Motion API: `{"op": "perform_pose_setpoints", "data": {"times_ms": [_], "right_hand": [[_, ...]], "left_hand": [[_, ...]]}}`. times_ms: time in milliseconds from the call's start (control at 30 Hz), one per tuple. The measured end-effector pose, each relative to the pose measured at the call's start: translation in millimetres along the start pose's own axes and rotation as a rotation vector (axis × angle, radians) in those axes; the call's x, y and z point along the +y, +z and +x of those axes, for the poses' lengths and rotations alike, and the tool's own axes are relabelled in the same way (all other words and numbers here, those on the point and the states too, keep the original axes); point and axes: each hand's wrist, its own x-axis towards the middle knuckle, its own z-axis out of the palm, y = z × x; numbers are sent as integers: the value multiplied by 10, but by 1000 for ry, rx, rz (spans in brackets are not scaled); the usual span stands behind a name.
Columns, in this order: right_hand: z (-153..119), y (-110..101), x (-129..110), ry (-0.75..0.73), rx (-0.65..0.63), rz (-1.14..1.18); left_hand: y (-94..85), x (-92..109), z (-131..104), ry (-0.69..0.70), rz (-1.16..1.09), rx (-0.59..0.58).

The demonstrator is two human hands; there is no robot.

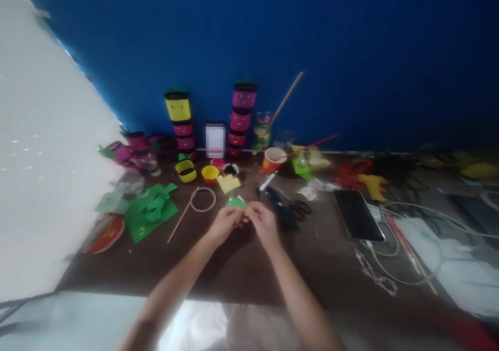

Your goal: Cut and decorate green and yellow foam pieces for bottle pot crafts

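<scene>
Both hands meet over the near middle of the dark table. A small green paper piece [235, 202] with light marks shows just above the fingertips. My left hand [226, 224] is closed, with its fingers pinching the lower edge of that piece. Pressed close beside it, my right hand [263, 223] is closed too, thumb and fingers pinched at the piece's right side. The exact grip is blurred, and whatever else lies between the fingertips is hidden. Just beyond the hands lies a pale yellow paper square [228, 183]. A marker [267, 181] and black-handled scissors [300, 209] rest to the right.
Green sheets [150, 213], a stick [180, 221] and a clear ring [202, 199] lie left. Yellow and purple stacked figures [178, 109] stand along the blue wall. A paper cup [273, 160] stands behind the marker. Rightward are a yellow glue gun [373, 186], a tablet [357, 215] and cables.
</scene>
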Motion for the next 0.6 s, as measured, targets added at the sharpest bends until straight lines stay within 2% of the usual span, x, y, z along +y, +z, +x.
{"op": "perform_pose_setpoints", "data": {"times_ms": [200,600], "right_hand": [[-15,14,-34,-81,27,-93],[-16,31,-15,-135,49,-146]], "left_hand": [[36,12,-31,35,63,77],[27,-22,-23,64,68,79]]}}
